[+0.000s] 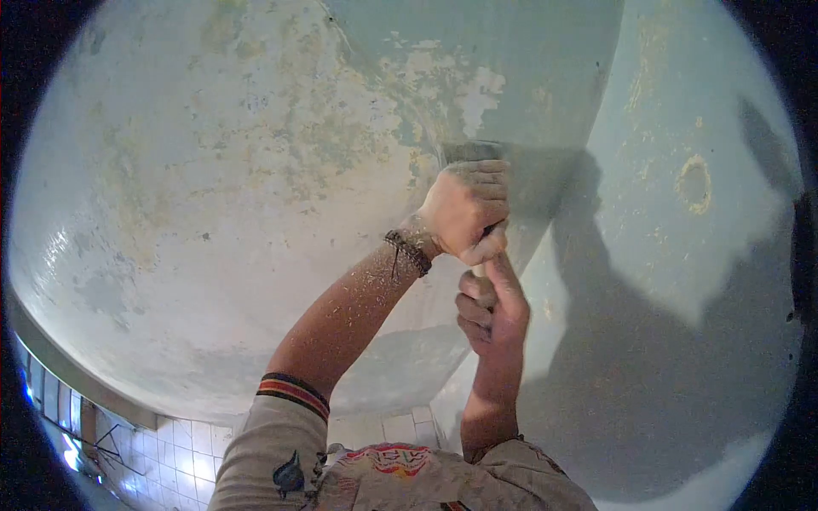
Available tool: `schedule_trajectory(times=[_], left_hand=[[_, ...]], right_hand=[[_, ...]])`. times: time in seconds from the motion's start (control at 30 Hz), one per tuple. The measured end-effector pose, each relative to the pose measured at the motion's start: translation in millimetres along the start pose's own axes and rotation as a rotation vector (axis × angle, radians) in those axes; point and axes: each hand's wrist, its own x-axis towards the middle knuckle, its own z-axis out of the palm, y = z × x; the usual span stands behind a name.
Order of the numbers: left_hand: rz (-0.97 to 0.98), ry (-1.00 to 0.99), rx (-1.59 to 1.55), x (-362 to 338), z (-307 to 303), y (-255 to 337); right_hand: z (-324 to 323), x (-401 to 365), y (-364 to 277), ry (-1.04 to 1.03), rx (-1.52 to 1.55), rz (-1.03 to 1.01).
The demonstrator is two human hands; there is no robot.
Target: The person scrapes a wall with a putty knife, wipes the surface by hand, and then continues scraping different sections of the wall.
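My left hand [469, 203], wearing a dark bracelet [409, 251], is wrapped round the upper part of a scraper. The scraper's wide dark blade [474, 152] shows just beyond its knuckles, against a painted surface with flaking patches [443, 81]. Directly below, my right hand [496, 305] has its fingers curled round the lower handle, and its raised finger or thumb meets the left hand. A short pale bit of the handle [479, 271] shows between the hands; the rest is hidden by fingers. Pale flakes dot the left forearm [358, 298].
A corner line separates the worked surface from a pale green wall [682, 102] on the right, which has a round yellowish patch [694, 185] and my shadow [630, 366]. At lower left are white tiles [179, 456] and a bright barred window [51, 400].
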Motion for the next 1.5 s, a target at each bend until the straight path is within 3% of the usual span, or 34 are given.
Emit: schedule_trajectory(times=[0.1,0.23,0.3,0.4,0.53,0.6,0.63,0.8,0.87,0.9,1.07,1.27,1.33,1.37,1.4,1.47,1.5], left_hand=[[0.024,-0.061,0.024,-24,17,5],[0.068,-0.12,0.066,2,-4,-5],[-0.081,-0.191,0.038,19,-12,-8],[0.01,-0.131,0.032,2,-1,-7],[0.085,-0.023,-0.046,-12,14,-7],[0.123,-0.071,0.045,13,-1,-18],[-0.033,-0.185,0.031,26,-15,-12],[0.004,-0.137,0.052,14,-1,-4],[0.068,-0.109,-0.061,-3,14,-4],[0.059,-0.149,-0.045,-5,16,-10],[0.027,-0.168,0.027,46,6,-24],[0.051,-0.115,-0.027,15,25,-15],[0.113,-0.128,-0.02,24,20,-22],[0.128,-0.131,-0.016,40,13,-26],[0.039,-0.17,0.063,57,8,-30],[-0.049,-0.208,0.132,77,5,-31],[-0.045,-0.192,0.137,82,4,-30]], right_hand=[[-48,15,35,-0.101,0.09,-0.035],[-17,21,16,-0.02,0.095,-0.071],[5,16,-1,0.011,0.033,-0.096],[0,10,9,0.058,-0.049,-0.128],[-20,10,29,-0.066,0.149,-0.065],[1,23,14,0.069,0.17,-0.094],[4,30,6,-0.083,0.184,-0.114],[-12,16,13,-0.126,0.196,-0.093],[-27,14,26,-0.165,0.346,-0.011],[-28,16,23,-0.085,0.285,-0.007],[-4,34,-13,-0.117,0.281,-0.101],[-24,15,2,-0.095,0.303,0.008],[-27,23,-1,-0.177,0.326,-0.036],[-24,35,-11,-0.284,0.487,-0.02],[-20,42,-24,-0.283,0.491,-0.028],[2,41,-57,-0.307,0.309,-0.067],[11,36,-62,-0.205,0.232,-0.08]])
